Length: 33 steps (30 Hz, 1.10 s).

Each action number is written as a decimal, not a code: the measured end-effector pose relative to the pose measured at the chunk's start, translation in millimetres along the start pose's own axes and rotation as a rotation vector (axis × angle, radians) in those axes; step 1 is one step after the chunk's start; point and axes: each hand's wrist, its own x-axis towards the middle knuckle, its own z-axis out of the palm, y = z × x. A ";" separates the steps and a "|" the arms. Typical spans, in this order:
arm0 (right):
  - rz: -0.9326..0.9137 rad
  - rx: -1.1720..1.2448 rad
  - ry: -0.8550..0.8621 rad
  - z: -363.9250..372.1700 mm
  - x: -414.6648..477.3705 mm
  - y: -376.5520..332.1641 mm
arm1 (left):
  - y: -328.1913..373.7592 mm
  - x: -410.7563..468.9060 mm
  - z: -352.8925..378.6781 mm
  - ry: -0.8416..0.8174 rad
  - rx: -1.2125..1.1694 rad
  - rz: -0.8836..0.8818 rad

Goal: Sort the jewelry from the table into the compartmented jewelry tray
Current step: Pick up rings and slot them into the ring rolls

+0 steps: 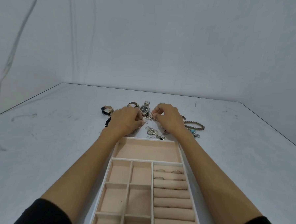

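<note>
The silver chain tangle [149, 118] is lying on the table [48, 141] at mid-frame, just beyond the far rim of the jewelry tray [180, 152]. The right hand [168, 118] is pinching its right end with curled fingertips, and the left hand [126, 120] is curling its fingers onto the left end; the links there are too small to make out, and both palms are hiding the pieces under them.

A second silver necklace [151, 131] is resting between the wrists, almost touching the tray rim. A steel watch [144, 109] is sitting just behind the tangle, a tan-strapped watch [134, 104] is peeking out behind the left hand, and a black-strapped watch [107, 109] is standing further left. A dark bead bracelet [107, 122] is half hidden by the left wrist. Right of the right hand a grey beaded bracelet [194, 124] and a turquoise charm piece [193, 131] are lying close together.

Bare table is stretching wide on both sides and toward the far edge.

The tray is running off the bottom of the frame; several rings [175, 172] are sitting in the upper slots of its right-hand roll section, some barely visible
</note>
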 end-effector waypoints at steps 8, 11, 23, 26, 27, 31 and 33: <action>0.014 0.056 0.002 -0.3 0.3 1.7 | -0.1 -5.6 -3.6 0.081 -0.098 0.049; 0.006 0.064 0.001 -1.2 -1.0 1.4 | 0.9 -8.3 -7.5 0.110 -0.171 0.037; 0.010 0.110 -0.016 1.8 -2.8 3.9 | 1.8 -11.5 -9.3 0.026 -0.063 0.044; 0.022 0.099 -0.025 1.3 -2.3 5.9 | 2.5 -11.3 -10.1 -0.014 0.056 0.067; 0.021 0.095 -0.025 1.2 -2.1 6.3 | 2.0 -11.1 -10.0 -0.006 0.046 0.059; 0.018 0.091 -0.022 2.4 -1.9 6.3 | -0.1 -12.2 -9.5 0.017 -0.037 0.037; 0.019 0.095 -0.014 2.8 -2.1 6.1 | -2.5 -12.3 -9.9 0.050 -0.117 0.024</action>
